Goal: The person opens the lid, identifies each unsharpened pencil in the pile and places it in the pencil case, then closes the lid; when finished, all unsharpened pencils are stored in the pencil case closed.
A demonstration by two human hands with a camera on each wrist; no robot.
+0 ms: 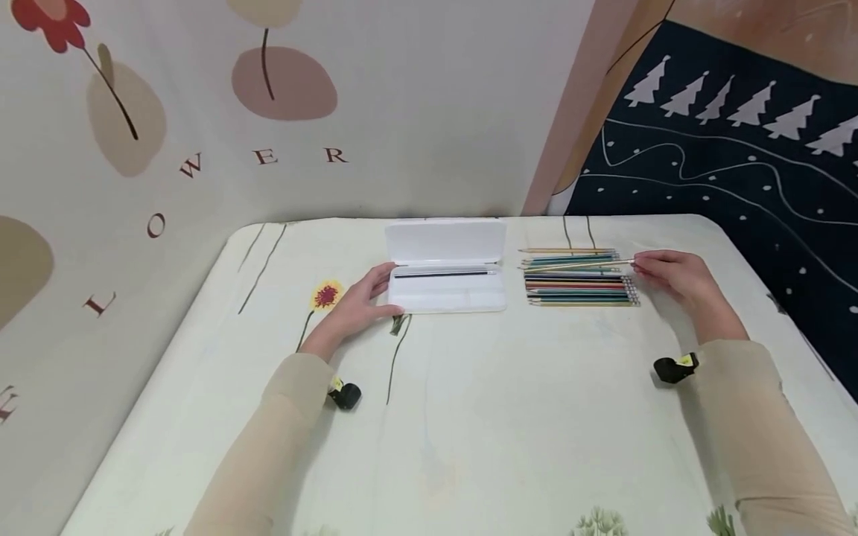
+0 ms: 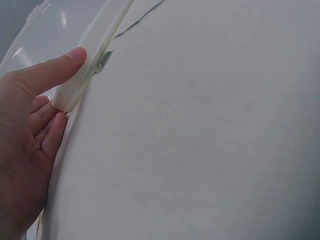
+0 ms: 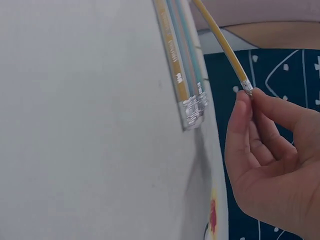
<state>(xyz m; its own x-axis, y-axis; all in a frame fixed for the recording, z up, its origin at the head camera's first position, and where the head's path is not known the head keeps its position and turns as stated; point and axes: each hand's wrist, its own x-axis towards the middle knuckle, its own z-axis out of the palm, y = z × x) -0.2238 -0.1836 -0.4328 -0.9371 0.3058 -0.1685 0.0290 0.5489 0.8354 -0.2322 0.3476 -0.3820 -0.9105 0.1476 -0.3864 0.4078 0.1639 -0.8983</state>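
A white pencil case [image 1: 447, 298] lies with its lid [image 1: 445, 243] raised at the back; a few dark and silvery pencils [image 1: 442, 274] lie along the rear of its tray. My left hand [image 1: 362, 301] holds the case by its left end, and the left wrist view shows the thumb on its rim and fingers round the corner. Between thumb and fingertips, my right hand [image 1: 677, 277] pinches the end of a yellow pencil [image 3: 227, 48]. That pencil slants above a row of several coloured pencils [image 1: 579, 292] lying side by side to the right of the case.
Beneath everything is a pale tablecloth [image 1: 469, 424] printed with flowers and stems. The table's back edge runs close behind the case. A dark cloth with white trees [image 1: 731, 164] hangs beyond the right side. Black wrist cameras [image 1: 347, 396] sit at both cuffs.
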